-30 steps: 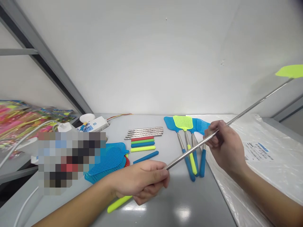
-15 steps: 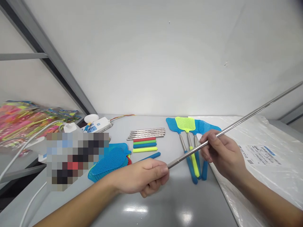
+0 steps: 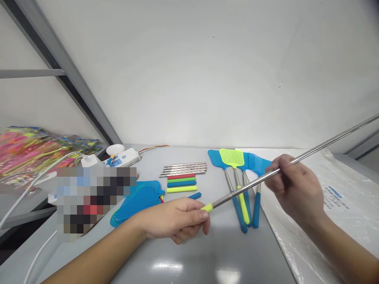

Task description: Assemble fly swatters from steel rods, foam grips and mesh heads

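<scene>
My left hand (image 3: 177,219) is closed around a yellow-green foam handle (image 3: 207,207), of which only the tip shows past my fingers. A long telescopic steel rod (image 3: 325,142) runs from that handle up and to the right, out of the frame. My right hand (image 3: 296,185) is closed on the rod about a third of the way along. Under the rod lie three finished fly swatters (image 3: 239,185), two blue and one yellow-green, on the grey table (image 3: 207,252).
Several short steel rods (image 3: 183,168) and coloured foam grips (image 3: 181,183) lie in rows at mid-table. Blue swatter heads (image 3: 137,199) are stacked to the left. A power strip (image 3: 124,157) and cables sit at the back left. Clear plastic bags (image 3: 331,197) cover the right side.
My right hand has slid further right along the rod. The yellow-green handle tip now shows past my left fingers. The swatter head at the rod's far end has left the frame.
</scene>
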A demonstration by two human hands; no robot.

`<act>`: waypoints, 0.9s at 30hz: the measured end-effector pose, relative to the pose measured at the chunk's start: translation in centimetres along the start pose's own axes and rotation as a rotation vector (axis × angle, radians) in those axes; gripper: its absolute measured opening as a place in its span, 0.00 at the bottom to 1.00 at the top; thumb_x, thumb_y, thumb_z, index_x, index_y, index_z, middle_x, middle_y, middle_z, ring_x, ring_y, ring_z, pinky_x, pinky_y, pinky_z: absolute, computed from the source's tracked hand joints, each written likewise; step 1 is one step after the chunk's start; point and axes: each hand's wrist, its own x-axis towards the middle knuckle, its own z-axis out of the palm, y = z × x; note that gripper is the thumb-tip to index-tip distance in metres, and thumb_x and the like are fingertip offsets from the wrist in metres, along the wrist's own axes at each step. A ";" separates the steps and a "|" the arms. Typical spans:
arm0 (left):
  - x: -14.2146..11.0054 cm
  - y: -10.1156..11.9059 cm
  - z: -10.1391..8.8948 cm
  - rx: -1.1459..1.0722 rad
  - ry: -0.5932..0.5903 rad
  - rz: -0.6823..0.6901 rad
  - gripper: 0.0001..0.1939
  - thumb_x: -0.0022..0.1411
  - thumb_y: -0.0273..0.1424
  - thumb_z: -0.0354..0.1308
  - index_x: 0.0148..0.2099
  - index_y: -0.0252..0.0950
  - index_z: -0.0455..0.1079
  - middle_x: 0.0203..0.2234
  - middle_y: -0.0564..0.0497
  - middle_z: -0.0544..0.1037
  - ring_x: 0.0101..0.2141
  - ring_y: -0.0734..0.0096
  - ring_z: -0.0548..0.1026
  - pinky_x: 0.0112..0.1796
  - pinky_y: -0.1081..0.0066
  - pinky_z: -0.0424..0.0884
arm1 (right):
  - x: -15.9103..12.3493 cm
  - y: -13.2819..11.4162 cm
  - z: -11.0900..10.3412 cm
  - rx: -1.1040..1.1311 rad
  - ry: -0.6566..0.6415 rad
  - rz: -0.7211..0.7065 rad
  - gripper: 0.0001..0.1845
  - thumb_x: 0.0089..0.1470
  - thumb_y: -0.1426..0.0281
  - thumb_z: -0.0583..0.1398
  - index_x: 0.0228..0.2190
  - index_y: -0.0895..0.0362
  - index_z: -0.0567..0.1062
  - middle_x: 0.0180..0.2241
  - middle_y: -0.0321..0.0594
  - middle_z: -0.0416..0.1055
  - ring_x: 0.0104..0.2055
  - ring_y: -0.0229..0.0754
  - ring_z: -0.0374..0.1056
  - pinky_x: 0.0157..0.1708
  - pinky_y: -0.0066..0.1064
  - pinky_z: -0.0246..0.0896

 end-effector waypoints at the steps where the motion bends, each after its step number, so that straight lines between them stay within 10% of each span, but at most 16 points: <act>1: 0.1 -0.2 -0.1 -0.007 0.021 0.011 0.20 0.66 0.48 0.51 0.36 0.34 0.66 0.17 0.62 0.52 0.18 0.81 0.47 0.18 0.76 0.45 | 0.3 -0.1 -0.1 0.007 0.044 -0.029 0.13 0.61 0.64 0.57 0.27 0.56 0.73 0.12 0.31 0.55 0.18 0.34 0.49 0.20 0.29 0.44; 11: 1.0 -1.6 0.4 -0.278 0.148 0.119 0.17 0.68 0.43 0.51 0.34 0.34 0.66 0.15 0.62 0.50 0.16 0.83 0.44 0.16 0.78 0.41 | 1.2 2.1 0.0 0.112 0.049 0.079 0.17 0.62 0.61 0.55 0.25 0.56 0.72 0.14 0.30 0.51 0.20 0.34 0.46 0.21 0.28 0.44; 27: 1.8 -2.5 1.2 -0.315 0.122 0.163 0.16 0.67 0.41 0.53 0.35 0.34 0.68 0.14 0.63 0.50 0.15 0.84 0.45 0.16 0.78 0.43 | -3.3 4.1 2.8 -0.135 -0.466 0.285 0.21 0.63 0.54 0.52 0.45 0.51 0.78 0.28 0.36 0.61 0.30 0.37 0.56 0.32 0.31 0.53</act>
